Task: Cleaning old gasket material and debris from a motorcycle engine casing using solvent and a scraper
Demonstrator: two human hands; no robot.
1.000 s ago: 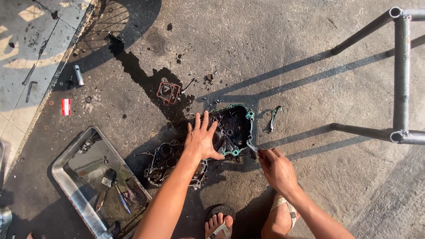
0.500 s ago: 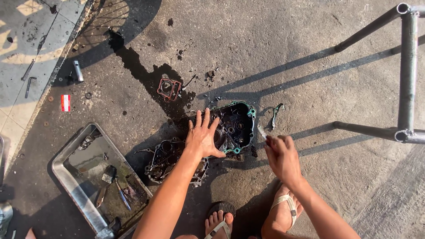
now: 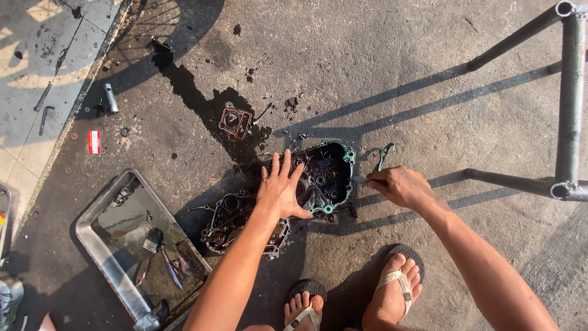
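Landmark: the dark engine cover [image 3: 327,178] with the green gasket rim is lying on the oily concrete, just ahead of your feet.
Far left of the cover: a metal tray [image 3: 101,248] is sitting there, holding a brush and small tools, with a metal socket [image 3: 111,98] lying beyond it.
Near left of the cover: a second engine casing [image 3: 229,224] is lying against it, partly under your forearm.
Beyond the cover: a small square gasket [image 3: 235,122] is resting in the oil stain.
Left hand [image 3: 280,190]: you are pressing it flat on the cover's left edge, fingers spread wide, gripping nothing, just as a second ago.
Right hand [image 3: 401,186]: you are closing it around a thin tool [image 3: 361,180] at the cover's right rim; it was lower, nearer your foot, a second ago.
Right of the cover: a torn green gasket strip [image 3: 384,153] is lying just past your knuckles, and a metal frame [image 3: 569,110] is standing well apart.
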